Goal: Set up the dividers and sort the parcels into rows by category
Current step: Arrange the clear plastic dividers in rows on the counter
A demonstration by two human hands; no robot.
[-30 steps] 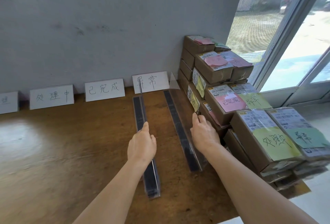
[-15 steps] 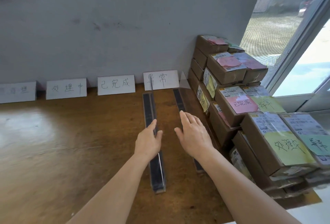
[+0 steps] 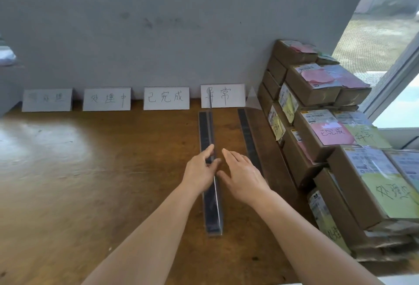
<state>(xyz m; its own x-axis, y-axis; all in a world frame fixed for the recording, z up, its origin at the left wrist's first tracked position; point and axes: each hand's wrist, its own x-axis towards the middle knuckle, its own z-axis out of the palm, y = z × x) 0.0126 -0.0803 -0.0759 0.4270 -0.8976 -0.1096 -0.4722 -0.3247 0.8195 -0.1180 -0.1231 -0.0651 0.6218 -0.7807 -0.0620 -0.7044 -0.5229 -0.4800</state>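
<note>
Since a sec ago our right hand [image 3: 242, 174] has come off the far-right divider [image 3: 250, 139] and swung over next to the left hand [image 3: 200, 172], and the view has drifted a bit left too. Left hand pinches the top edge of the clear divider [image 3: 212, 205], fingers curled narrow round it; right hand hovers just beside it w/ fingers straight and spread, holding nothing afaict.

What could go wrong: the panel is thin and stands on edge on a narrow dark base, so if we let go before it's seated it prob tips sideways. Nudging it skewed would also make the row under the 异常 card [image 3: 223, 96] crooked, and a bump to the right could hit the other divider, which sits near the parcel stack [image 3: 322, 139].

Divider's long axis runs front-to-back on the wooden table [image 3: 90, 171], far end pointing at the wall near the left edge of that card, near end toward us. Parcels not sorted yet.
</note>
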